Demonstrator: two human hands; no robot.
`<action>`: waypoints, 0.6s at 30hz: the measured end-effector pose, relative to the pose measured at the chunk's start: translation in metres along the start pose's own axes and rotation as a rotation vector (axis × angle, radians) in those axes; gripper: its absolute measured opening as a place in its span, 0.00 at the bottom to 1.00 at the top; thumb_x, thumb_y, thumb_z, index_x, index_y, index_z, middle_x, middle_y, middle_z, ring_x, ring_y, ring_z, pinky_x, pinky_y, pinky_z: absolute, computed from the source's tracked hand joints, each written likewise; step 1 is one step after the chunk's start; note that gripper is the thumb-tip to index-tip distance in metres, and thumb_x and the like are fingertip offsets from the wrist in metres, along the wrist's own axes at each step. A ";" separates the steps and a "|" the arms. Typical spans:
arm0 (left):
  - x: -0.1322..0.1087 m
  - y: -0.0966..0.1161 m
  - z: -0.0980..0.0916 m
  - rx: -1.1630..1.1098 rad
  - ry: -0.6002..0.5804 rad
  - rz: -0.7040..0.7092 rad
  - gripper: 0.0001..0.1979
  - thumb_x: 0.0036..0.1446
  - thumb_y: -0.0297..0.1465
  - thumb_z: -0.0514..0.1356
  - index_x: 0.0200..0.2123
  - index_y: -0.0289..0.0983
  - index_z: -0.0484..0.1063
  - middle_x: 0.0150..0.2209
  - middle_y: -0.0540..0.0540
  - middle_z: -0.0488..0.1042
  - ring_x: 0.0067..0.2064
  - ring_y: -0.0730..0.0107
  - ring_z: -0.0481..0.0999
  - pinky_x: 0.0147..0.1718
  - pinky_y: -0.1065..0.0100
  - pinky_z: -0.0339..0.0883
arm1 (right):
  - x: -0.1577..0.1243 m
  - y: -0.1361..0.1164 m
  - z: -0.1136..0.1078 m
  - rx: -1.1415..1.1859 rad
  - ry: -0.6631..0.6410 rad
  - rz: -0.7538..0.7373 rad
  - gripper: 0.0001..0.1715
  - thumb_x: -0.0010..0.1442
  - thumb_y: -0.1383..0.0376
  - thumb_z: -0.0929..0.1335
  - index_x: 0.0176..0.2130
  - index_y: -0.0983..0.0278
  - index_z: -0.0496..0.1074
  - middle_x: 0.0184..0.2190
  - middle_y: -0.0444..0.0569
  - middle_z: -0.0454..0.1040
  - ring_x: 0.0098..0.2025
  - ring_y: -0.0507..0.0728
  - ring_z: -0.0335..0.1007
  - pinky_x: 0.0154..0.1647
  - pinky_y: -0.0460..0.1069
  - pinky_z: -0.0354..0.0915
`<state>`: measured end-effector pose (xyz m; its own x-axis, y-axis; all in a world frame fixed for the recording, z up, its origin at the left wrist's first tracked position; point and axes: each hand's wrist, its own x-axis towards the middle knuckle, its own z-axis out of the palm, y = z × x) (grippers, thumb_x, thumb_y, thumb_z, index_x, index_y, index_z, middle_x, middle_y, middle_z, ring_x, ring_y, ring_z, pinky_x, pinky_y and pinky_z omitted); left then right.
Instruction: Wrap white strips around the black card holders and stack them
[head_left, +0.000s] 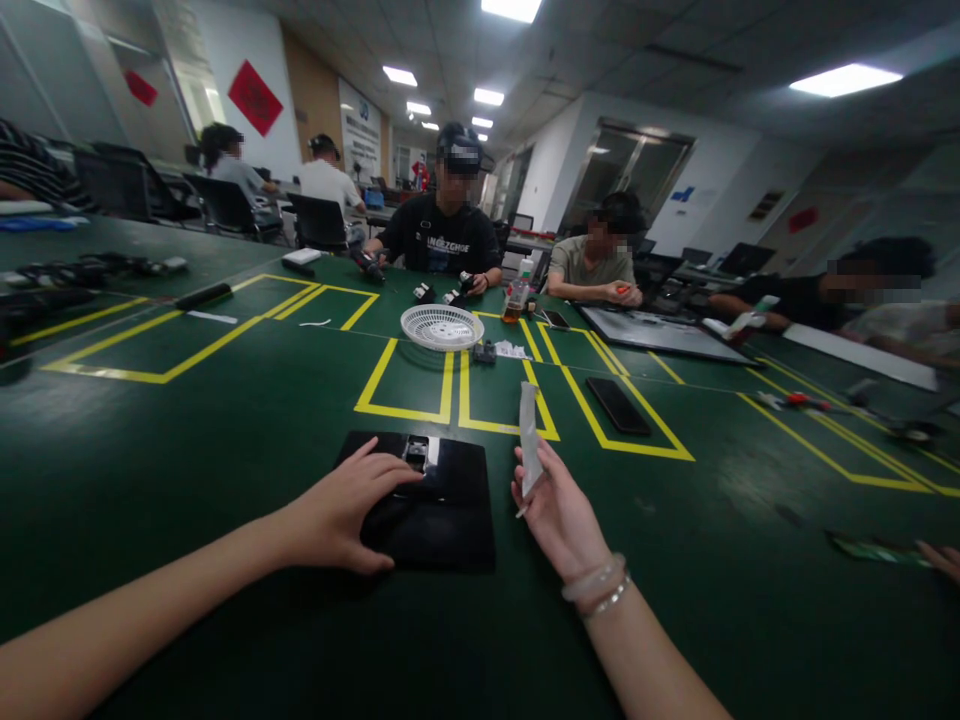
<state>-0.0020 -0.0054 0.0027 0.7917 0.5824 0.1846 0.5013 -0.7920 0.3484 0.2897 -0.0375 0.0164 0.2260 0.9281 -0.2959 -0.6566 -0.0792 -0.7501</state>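
Open left hand (341,512) flat on black device (450,515); right hand (559,512) pinches white strip (529,435) at its 6 o'clock end; looks light, floppy.

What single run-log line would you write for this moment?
left hand: flat on black pad | right hand: holds white strip upright | beyond: white basket, black phone, green table

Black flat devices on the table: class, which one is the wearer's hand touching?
The wide black slab nearest the camera, under the left hand; the right hand holds a white strip. The slim black phone lies untouched inside yellow tape.
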 end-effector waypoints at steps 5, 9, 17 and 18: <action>-0.004 -0.008 0.009 0.049 0.004 0.071 0.51 0.49 0.46 0.72 0.69 0.41 0.50 0.66 0.38 0.56 0.66 0.44 0.56 0.66 0.39 0.43 | -0.005 0.007 -0.001 -0.322 -0.171 -0.126 0.25 0.57 0.59 0.74 0.54 0.56 0.74 0.47 0.45 0.79 0.41 0.52 0.75 0.45 0.47 0.72; -0.009 -0.006 0.007 0.256 0.203 0.161 0.56 0.51 0.47 0.71 0.72 0.37 0.43 0.69 0.34 0.47 0.68 0.42 0.49 0.66 0.42 0.44 | -0.005 0.009 -0.004 -0.702 -0.381 -0.263 0.23 0.62 0.57 0.70 0.56 0.53 0.72 0.54 0.46 0.75 0.50 0.56 0.72 0.57 0.55 0.64; -0.009 -0.008 0.004 0.413 0.406 0.346 0.21 0.68 0.37 0.60 0.60 0.38 0.67 0.60 0.43 0.68 0.63 0.56 0.63 0.69 0.53 0.40 | -0.022 0.007 0.002 -1.549 -0.767 -0.655 0.22 0.68 0.68 0.62 0.56 0.48 0.71 0.52 0.46 0.73 0.55 0.58 0.67 0.62 0.64 0.53; -0.007 -0.009 0.005 0.382 0.368 0.370 0.17 0.68 0.35 0.59 0.58 0.37 0.69 0.57 0.44 0.70 0.61 0.57 0.66 0.68 0.53 0.44 | -0.025 0.007 0.002 -1.638 -0.784 -0.683 0.24 0.67 0.69 0.62 0.56 0.47 0.71 0.52 0.46 0.73 0.54 0.58 0.68 0.63 0.66 0.50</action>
<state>-0.0105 -0.0035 -0.0062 0.7988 0.2294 0.5561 0.3606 -0.9225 -0.1375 0.2777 -0.0601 0.0194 -0.5142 0.8387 0.1794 0.6975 0.5307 -0.4815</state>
